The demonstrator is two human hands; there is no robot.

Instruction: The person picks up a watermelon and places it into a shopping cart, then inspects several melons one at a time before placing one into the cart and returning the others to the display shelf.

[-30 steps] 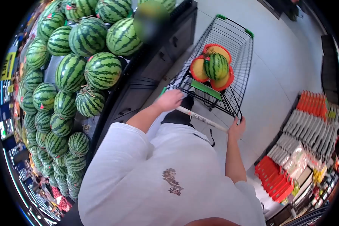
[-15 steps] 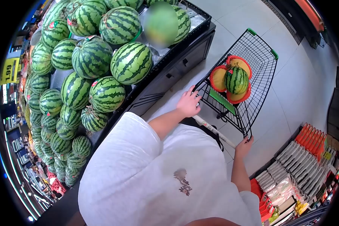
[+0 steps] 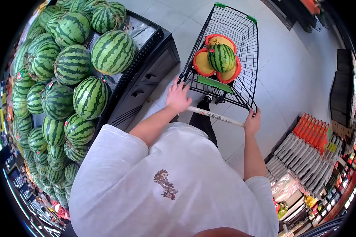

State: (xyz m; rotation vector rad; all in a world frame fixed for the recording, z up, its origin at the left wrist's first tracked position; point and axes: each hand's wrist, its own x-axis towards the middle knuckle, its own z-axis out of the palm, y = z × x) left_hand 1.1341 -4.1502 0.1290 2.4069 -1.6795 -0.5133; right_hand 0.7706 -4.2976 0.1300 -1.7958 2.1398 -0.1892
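Observation:
A black wire shopping cart (image 3: 247, 55) with green corner pieces stands in front of me. My left hand (image 3: 178, 96) is at the left end of its pale handle bar (image 3: 215, 115), fingers hooked over the frame corner. At the right end, my right hand (image 3: 252, 120) is closed around the bar and the cart's corner. A small striped watermelon (image 3: 221, 58) lies in the cart on top of several yellowish melons (image 3: 203, 63) in red foam nets. Just behind them is a green panel (image 3: 214, 83). The undersides of my fingers are hidden.
To the left, a black display stand (image 3: 146, 85) carries many watermelons (image 3: 114, 52), its edge close to my left arm. At lower right are shelves with packaged goods (image 3: 300, 158) and orange-handled items (image 3: 311, 132). Pale floor tiles (image 3: 283, 85) lie right of the cart.
The cart and both hands have swung left in view, and the cart now points more straight ahead. The watermelon stand has slid left and downward. Both hands stay on the cart.

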